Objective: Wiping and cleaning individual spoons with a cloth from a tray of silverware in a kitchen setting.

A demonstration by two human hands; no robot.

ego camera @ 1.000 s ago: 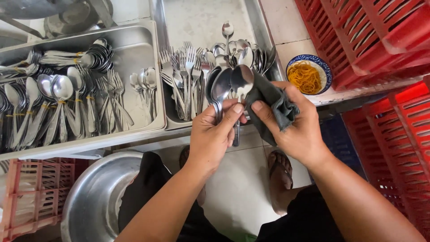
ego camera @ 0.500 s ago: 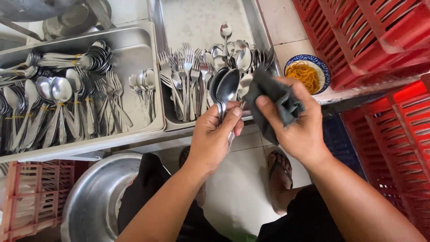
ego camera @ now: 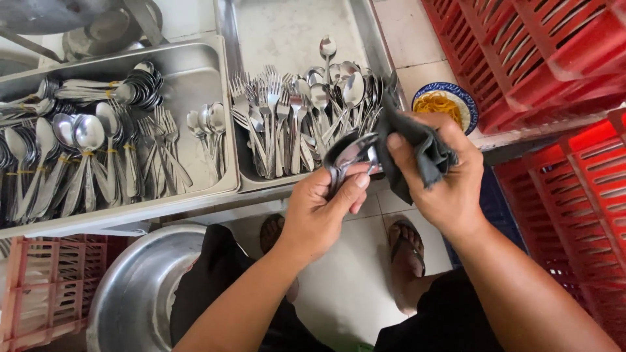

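Pale floor tiles fill the lower middle of the frame, with a big steel basin (ego camera: pixel 140 296) at lower left, and just above them your left hand (ego camera: pixel 319 212) is closed around a bunch of spoons (ego camera: pixel 349 156) while your right hand (ego camera: pixel 443 176) pinches a dark cloth (ego camera: pixel 411 153) against their bowls. By the look of it you are mid-wipe, so the next move calls for a firm grip on the handles and a turn of the bunch to bring unwiped faces into the cloth. Farther up, two steel trays (ego camera: pixel 195 78) on the desk hold sorted cutlery, with a small blue-rimmed bowl (ego camera: pixel 447 104) and red crates (ego camera: pixel 521 52) at upper right.
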